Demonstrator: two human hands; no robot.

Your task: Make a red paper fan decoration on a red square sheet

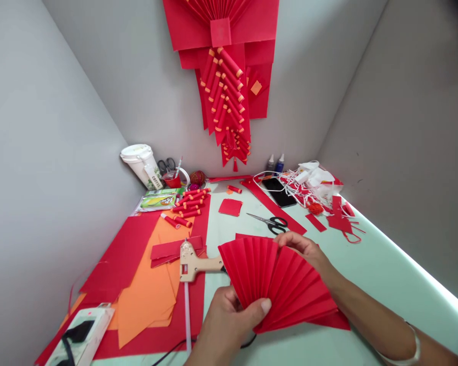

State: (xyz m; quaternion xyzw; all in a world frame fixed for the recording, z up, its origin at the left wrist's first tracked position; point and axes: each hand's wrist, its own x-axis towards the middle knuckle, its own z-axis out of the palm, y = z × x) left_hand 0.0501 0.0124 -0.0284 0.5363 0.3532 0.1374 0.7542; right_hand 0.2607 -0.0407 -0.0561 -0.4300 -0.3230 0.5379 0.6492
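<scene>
A pleated red paper fan [252, 269] is spread out in front of me, above the table. My left hand [232, 315] grips its narrow base, thumb pressed on the front and the other fingers mostly hidden behind. At the fan's top edge, my right hand [305, 249] pinches the paper beside a gap between two pleats; part of its fingers is behind the fan. Flat red paper shows underneath. Left of the fan, a beige glue gun [191, 264] stands with a long glue stick in it. Black-handled scissors [270, 222] lie just beyond the fan.
Orange sheets [148, 300], red paper [118, 249] and several paper firecrackers [191, 203] cover the left side. A power strip [82, 335] sits front left. Further right are a phone [278, 192] and paper scraps [313, 178]. Red firecracker decorations [225, 91] hang on the back wall.
</scene>
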